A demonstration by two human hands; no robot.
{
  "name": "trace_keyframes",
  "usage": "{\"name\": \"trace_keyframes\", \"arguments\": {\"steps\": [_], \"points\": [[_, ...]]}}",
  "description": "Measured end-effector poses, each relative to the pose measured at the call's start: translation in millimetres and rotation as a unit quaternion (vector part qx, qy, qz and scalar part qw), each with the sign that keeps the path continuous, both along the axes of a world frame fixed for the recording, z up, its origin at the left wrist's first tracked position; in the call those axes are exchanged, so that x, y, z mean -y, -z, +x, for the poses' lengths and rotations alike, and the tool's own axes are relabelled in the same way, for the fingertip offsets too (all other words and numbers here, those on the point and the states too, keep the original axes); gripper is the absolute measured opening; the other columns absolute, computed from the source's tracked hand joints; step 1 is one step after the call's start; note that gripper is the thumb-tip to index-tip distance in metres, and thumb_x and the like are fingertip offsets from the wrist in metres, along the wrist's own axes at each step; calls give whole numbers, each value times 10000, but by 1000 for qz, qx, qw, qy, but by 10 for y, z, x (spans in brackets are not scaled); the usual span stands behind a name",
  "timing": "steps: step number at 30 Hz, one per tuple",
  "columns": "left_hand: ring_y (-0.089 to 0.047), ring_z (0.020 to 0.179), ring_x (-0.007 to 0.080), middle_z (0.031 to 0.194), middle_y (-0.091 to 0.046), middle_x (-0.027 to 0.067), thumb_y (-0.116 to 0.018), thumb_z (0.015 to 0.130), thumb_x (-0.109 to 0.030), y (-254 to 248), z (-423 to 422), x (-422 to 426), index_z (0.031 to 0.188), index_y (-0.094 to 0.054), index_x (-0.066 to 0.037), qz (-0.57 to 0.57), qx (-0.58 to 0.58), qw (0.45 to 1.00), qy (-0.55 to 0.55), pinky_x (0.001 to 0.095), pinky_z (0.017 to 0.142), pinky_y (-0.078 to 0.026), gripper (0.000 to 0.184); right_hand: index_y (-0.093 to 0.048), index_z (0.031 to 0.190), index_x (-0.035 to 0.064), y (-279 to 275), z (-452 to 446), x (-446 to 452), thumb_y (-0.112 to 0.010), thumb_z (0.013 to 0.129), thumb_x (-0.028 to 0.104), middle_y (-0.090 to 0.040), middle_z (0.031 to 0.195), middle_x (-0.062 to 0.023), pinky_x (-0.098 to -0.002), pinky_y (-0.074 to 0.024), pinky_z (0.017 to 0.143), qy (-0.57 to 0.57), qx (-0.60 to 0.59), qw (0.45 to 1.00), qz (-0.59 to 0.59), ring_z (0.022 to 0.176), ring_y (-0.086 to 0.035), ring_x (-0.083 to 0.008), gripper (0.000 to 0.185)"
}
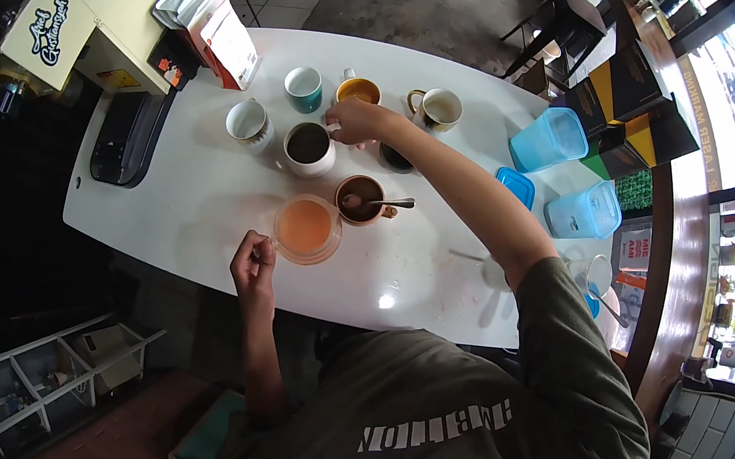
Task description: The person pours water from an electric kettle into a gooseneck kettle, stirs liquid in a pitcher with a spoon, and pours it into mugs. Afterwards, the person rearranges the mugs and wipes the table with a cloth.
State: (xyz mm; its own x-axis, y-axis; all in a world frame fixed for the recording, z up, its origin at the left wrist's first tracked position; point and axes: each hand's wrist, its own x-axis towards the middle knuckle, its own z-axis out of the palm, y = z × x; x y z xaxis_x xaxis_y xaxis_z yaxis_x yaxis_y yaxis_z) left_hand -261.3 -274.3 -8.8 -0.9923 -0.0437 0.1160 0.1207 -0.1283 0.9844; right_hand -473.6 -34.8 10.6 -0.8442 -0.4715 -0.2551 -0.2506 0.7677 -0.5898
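My left hand (252,259) is closed on the handle of a clear glass cup (305,229) of orange drink, at the table's near edge. Farther out, my right hand (360,122) has its fingers closed at the handle of a white mug (309,149) filled with something dark. Between the two lies a brown cup (361,200) with a spoon (392,202) leaning in it. Just beyond my right hand stands a yellow-orange mug (358,91). My right forearm partly covers a dark cup (395,158).
A teal cup (305,90), a white patterned mug (249,124) and a gold-handled mug (440,109) stand on the white table (194,197). Blue plastic containers (548,139) and a blue lid (517,188) are at right. A glass (498,274) stands by my right sleeve.
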Motion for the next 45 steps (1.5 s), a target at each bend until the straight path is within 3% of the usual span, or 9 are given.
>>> {"name": "trace_keyframes", "arguments": {"steps": [1,4,10,14,19,22,32,34,45], "points": [[-309,716,61,753,-337,-46,-593,980,-158,-2,-13,9,795,-458,-56,-2,-4,1000,1,233,651,-259,251,-616,1095,14,-125,50,7,-588,834,114,-700,892,-147,-352,-565,603,33,108,993,34,653,-704,-238,281],[-314,718,63,761,-338,-41,-589,979,-154,-12,-45,41,796,-460,-50,-7,-12,1000,1,236,656,-261,247,-593,1174,68,-89,91,-1,-521,921,178,-669,748,-93,-291,-504,483,43,117,992,36,563,-647,-158,285],[-325,732,65,787,-353,-33,-582,981,-145,-19,-73,112,802,-460,-43,-23,-26,999,-18,239,661,-265,239,-584,995,19,59,-26,-159,-422,992,217,-624,709,-92,-309,-456,444,-23,245,969,-21,505,-564,-166,255],[-327,738,65,795,-360,-30,-582,984,-156,29,-80,195,822,-470,-40,-6,-30,999,-24,236,669,-269,229,-565,932,39,68,33,-159,-413,1021,249,-582,680,-69,-307,-438,439,20,286,957,-39,507,-525,-158,274],[-326,738,63,788,-357,-33,-574,985,-149,32,-61,265,840,-483,-39,-28,-39,997,-55,228,680,-270,204,-517,818,78,215,59,-146,-428,1033,286,-475,670,-1,-238,-334,440,26,323,938,-125,519,-424,-85,313],[-321,732,59,776,-349,-39,-570,986,-154,13,-71,261,836,-483,-41,-29,-51,996,-70,227,665,-261,207,-532,855,115,207,83,-133,-448,1027,275,-448,704,56,-203,-303,483,40,334,925,-178,566,-396,-37,249],[-318,721,55,764,-365,-42,-564,978,-140,-259,-147,264,830,-499,-37,-76,-64,991,-93,228,655,-255,192,-552,818,77,-395,491,-414,-493,1030,326,-401,665,55,-234,-295,480,109,234,912,-320,550,-336,-41,333],[-313,722,52,763,-366,-42,-570,968,-122,-421,-175,168,816,-500,-35,-64,-45,992,-95,227,655,-256,188,-541,797,70,-608,722,-544,-501,1032,315,-376,635,60,-245,-270,479,114,156,928,-318,541,-315,-45,341],[-331,694,46,762,-374,-38,-623,939,-60,-1165,-440,-47,799,-517,-32,-125,-92,982,110,206,630,-288,178,-513,741,59,-1062,2111,-952,-522,1020,289,-339,616,75,-251,-230,492,251,110,889,-366,545,-288,-40,362]]}}
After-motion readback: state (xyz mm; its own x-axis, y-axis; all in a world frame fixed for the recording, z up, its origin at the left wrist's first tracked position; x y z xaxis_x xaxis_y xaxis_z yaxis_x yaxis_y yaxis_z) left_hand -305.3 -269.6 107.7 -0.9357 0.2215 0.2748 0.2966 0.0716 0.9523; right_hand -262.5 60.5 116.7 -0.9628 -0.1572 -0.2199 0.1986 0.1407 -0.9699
